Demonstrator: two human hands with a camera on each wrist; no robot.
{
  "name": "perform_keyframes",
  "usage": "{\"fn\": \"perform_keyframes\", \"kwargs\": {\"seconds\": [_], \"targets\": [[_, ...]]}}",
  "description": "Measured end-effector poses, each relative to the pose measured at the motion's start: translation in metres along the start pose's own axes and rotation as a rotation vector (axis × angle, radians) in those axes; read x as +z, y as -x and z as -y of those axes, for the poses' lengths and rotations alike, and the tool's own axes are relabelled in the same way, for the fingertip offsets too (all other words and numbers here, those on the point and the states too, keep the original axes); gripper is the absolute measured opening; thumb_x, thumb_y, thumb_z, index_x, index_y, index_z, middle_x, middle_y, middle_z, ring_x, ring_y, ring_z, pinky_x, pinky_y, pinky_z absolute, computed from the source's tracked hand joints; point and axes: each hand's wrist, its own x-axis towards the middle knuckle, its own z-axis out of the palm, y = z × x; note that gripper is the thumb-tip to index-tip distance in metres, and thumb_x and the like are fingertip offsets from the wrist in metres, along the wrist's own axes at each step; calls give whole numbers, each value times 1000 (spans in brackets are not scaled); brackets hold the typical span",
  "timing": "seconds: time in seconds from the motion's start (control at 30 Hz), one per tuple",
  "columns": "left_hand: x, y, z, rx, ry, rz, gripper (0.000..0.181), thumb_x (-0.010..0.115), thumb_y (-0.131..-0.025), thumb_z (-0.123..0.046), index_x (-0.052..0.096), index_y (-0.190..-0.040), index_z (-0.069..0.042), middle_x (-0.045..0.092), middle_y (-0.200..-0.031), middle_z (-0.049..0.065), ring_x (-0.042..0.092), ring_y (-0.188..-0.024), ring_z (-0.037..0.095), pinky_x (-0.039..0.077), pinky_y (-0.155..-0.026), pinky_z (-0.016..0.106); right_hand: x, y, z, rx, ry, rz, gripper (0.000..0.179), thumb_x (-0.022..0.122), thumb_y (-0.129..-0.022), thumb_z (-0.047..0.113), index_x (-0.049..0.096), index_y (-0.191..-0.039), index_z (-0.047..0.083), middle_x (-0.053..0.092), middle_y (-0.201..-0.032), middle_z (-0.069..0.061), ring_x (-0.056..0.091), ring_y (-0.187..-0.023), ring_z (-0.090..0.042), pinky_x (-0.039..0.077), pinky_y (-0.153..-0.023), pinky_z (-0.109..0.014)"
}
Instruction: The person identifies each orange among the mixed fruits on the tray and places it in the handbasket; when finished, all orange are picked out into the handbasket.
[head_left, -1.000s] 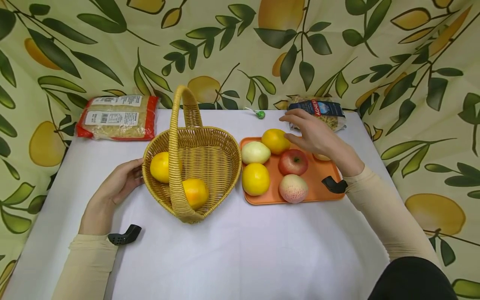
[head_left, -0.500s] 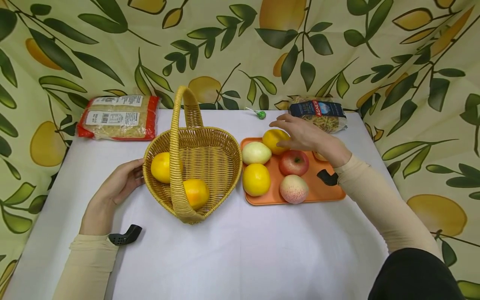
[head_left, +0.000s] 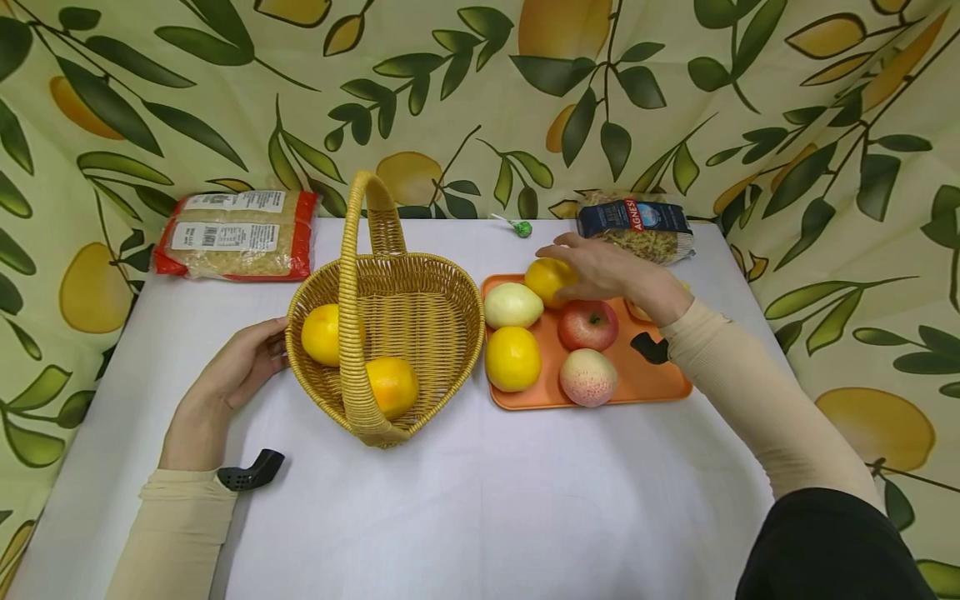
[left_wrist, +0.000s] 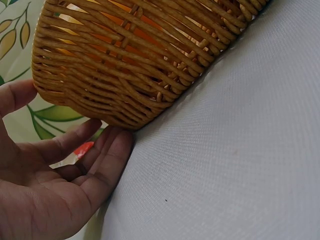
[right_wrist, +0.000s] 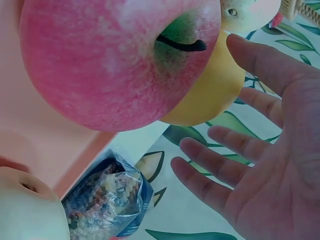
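In the head view, my left hand is at the left side of a heart-shaped wicker basket. Its loosely bent fingers meet the outer wall of the basket in the left wrist view. Two orange-yellow fruits lie in the basket. My right hand reaches over an orange tray, its spread fingers and thumb beside an orange-yellow fruit. The right wrist view shows nothing gripped by the hand. Also on the tray are a red apple, a pinkish peach, a pale green fruit and a yellow fruit.
Another pale fruit is mostly hidden under the right wrist. Behind the tray lies a pasta bag, with a green lollipop to its left. A red-edged package stands back left. Patterned cloth walls the white table.
My right hand has moved left and lower, closer around the orange-yellow fruit at the tray's back. The left hand and basket keep their places.
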Motion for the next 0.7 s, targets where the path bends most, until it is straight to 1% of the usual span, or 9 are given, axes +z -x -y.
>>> {"fn": "perform_keyframes", "kwargs": {"seconds": [0.13, 0.33, 0.5, 0.7], "targets": [[1, 0, 0, -6, -10, -9, 23, 43, -105, -30, 64, -108, -20, 62, -103, -9, 58, -91, 4, 51, -79, 19, 1, -3, -2, 9, -11, 37, 70, 72, -87, 34, 40, -147, 16, 38, -149, -21, 50, -124, -44, 40, -106, -60], [2, 1, -1, -7, -7, -17, 23, 45, -105, -31, 64, -107, -20, 62, -101, -9, 57, -90, 4, 51, -78, 19, 1, -5, -1, 14, -30, 63, 71, 73, -87, 34, 40, -147, 16, 40, -148, -20, 48, -126, -43, 39, -107, -59], [2, 1, -1, -5, -2, -14, 23, 45, -105, -31, 64, -108, -20, 62, -101, -9, 57, -89, 4, 51, -78, 19, 4, -8, -1, 20, -40, 81, 70, 72, -87, 34, 40, -148, 18, 43, -146, -19, 50, -125, -40, 40, -107, -58], [2, 0, -1, -5, -11, -16, 23, 45, -105, -31, 64, -108, -19, 62, -101, -8, 57, -89, 5, 51, -78, 19, 4, -12, 0, 28, -29, 96, 71, 71, -87, 34, 38, -148, 18, 50, -139, -19, 53, -118, -38, 41, -105, -57]]}}
